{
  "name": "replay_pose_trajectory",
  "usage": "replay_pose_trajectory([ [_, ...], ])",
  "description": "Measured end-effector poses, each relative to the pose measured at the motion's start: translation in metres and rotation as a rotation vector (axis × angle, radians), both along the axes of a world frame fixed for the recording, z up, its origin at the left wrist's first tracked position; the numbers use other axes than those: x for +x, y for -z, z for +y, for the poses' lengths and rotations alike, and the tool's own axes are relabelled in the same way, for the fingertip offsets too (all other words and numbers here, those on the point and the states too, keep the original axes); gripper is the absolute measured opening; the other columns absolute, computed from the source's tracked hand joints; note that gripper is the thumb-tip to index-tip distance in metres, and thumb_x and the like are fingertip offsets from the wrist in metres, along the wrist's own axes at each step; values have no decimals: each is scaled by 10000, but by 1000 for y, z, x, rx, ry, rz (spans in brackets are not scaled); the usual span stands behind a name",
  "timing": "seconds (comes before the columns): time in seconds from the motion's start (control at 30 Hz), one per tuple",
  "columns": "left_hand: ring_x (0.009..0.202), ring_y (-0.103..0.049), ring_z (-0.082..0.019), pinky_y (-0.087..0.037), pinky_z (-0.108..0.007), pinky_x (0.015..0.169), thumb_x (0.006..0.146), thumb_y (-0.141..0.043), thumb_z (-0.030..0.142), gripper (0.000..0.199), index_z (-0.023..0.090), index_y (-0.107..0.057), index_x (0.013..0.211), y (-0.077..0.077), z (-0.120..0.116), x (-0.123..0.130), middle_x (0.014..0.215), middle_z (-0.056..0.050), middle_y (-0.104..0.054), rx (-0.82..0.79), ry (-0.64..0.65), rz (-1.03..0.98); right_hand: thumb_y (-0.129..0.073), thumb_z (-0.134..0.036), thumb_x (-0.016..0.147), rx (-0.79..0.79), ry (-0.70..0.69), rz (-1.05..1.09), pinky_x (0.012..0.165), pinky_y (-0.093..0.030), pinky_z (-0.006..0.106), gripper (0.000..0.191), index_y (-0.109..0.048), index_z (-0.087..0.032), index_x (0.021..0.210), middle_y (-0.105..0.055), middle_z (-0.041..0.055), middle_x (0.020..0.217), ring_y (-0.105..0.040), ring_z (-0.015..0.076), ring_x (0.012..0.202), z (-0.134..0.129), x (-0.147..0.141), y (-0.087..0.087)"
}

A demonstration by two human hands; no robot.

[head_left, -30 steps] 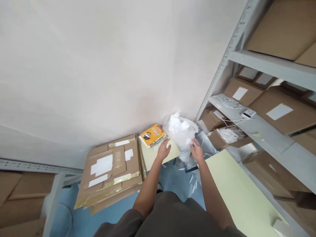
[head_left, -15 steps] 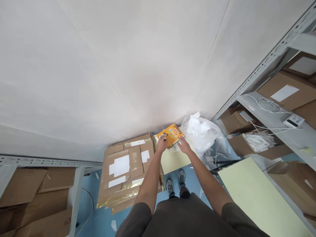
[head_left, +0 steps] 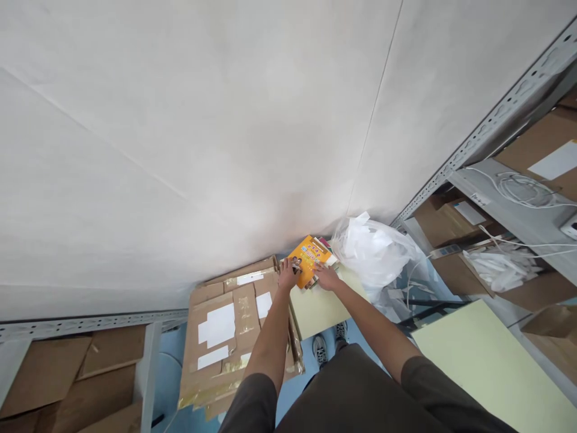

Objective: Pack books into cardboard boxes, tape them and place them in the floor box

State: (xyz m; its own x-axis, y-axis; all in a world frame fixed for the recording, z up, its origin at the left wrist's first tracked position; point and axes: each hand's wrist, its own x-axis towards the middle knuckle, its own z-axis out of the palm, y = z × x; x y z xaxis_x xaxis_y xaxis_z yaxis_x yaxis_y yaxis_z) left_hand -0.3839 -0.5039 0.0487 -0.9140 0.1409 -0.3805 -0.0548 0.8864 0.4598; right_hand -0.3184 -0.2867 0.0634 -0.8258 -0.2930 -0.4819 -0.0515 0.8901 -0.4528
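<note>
An orange book point(head_left: 307, 257) with printed figures on its cover lies on top of several other books point(head_left: 332, 260), whose edges show to its right. The pile rests on a pale yellow tabletop point(head_left: 315, 313) against the wall. My left hand point(head_left: 288, 276) is closed at the book's lower left corner, fingers on the cover's edge. At its lower right edge my right hand point(head_left: 327, 278) grips the book, with fingertips over the cover. My thumbs are too small to make out clearly.
Flattened cardboard boxes point(head_left: 246, 313) are stacked left of the tabletop. A clear plastic bag of white scraps point(head_left: 372, 249) stands right of it. Shelving with cartons point(head_left: 455, 219) rises at the right, and more cartons point(head_left: 49, 373) fill the left shelf. Another pale yellow board point(head_left: 487, 361) lies lower right.
The orange book has turned counterclockwise and shifted left over the pile, baring more of the books at its right. Both hands have moved with it, and my view has shifted slightly.
</note>
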Motion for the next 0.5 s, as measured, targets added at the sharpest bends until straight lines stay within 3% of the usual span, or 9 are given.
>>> replay_pose_trajectory([
  [0.17,1544,-337,-465,-312,-577,1216,749,-852,413,905,154,-479,1532,-8,-7,-5,1605,-268,-463,-28,-61,1,-529,-101,906,-68,-38,10,1280,-278,640,706,-530,-284,1588,-334,74,1754,-227,325,1651,14,-1,6],
  [0.3,1473,-445,-424,-388,-505,1155,746,-845,290,496,182,-652,1190,-18,-15,-9,1419,-216,-598,172,-253,-81,-547,-130,902,-124,46,63,1285,-259,645,638,-600,-250,1527,-354,90,1747,-200,354,1654,13,11,14],
  [0.4,1300,-607,-377,-474,-470,1053,765,-810,238,270,193,-639,968,-23,-24,2,1168,-167,-695,357,-358,-183,-583,-154,883,-150,251,76,1290,-289,571,616,-625,-210,1495,-357,110,1747,-189,360,1655,6,21,18],
  [0.5,1007,-714,-313,-552,-431,885,721,-857,266,322,207,-582,878,-30,-34,27,901,-77,-695,466,-389,-270,-571,-215,897,-252,606,95,1259,-363,478,650,-558,-183,1546,-387,143,1724,-255,328,1638,-3,33,18],
])
